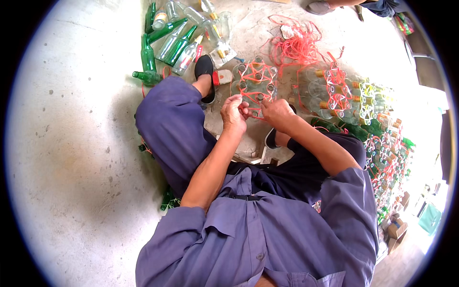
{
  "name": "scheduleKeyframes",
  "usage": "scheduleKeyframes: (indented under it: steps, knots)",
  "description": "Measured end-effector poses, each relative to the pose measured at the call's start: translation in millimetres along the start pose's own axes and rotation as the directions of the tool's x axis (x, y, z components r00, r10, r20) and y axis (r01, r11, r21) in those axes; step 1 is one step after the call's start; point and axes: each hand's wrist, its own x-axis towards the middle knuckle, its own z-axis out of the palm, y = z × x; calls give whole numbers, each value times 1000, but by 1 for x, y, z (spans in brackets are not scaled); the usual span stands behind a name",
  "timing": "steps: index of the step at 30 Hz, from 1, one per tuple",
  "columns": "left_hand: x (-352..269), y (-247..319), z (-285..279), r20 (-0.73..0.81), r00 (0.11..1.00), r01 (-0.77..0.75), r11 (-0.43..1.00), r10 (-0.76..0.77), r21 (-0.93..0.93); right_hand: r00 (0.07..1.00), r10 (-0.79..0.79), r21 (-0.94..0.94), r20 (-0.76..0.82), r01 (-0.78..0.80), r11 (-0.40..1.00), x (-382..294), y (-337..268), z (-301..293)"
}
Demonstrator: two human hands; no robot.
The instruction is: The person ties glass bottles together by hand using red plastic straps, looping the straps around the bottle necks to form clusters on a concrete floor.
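Note:
In front of me stands a bundle of clear glass bottles (250, 86), upright, with red plastic twine (263, 70) laced in zigzags round their necks. My left hand (233, 114) is at the near left side of the bundle, thumb and fingers pinching a strand of the twine. Close by on the right, my right hand (280, 114) grips the twine beside a near bottle's neck. A short red stretch runs between both hands, around the nearest bottle mouth (255, 113). The fingertips of my right hand are partly hidden.
Loose green and clear bottles (179, 45) lie at the far left. A tangled heap of red twine (297, 45) is on the concrete floor beyond. Tied bottle bundles (324, 89) line my right side. A red-and-white box (222, 77) sits by my shoe. Another person's foot (320, 7) shows at the top.

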Motion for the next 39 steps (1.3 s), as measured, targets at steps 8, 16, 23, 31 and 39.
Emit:
scheduleKeyframes:
  steps: [8, 16, 23, 31, 39]
  knots:
    - [11, 7, -7, -198, 980, 44, 996, -29, 75, 980, -99, -133, 175, 123, 984, 7, -16, -29]
    - [21, 7, -11, -222, 975, 67, 980, -24, 189, 932, -174, -60, 317, 203, 977, 29, -21, -33]
    - [33, 11, -17, -253, 966, 96, 979, -49, 178, 975, -172, -79, 140, 184, 980, 36, -30, -4]
    - [56, 23, -29, -63, 958, 270, 954, -280, -131, 999, -53, 93, 0, 53, 994, 36, -19, -21]
    - [45, 23, -11, -283, 911, 226, 937, -301, -268, 981, -17, 180, -196, 53, 982, 29, -9, 6]
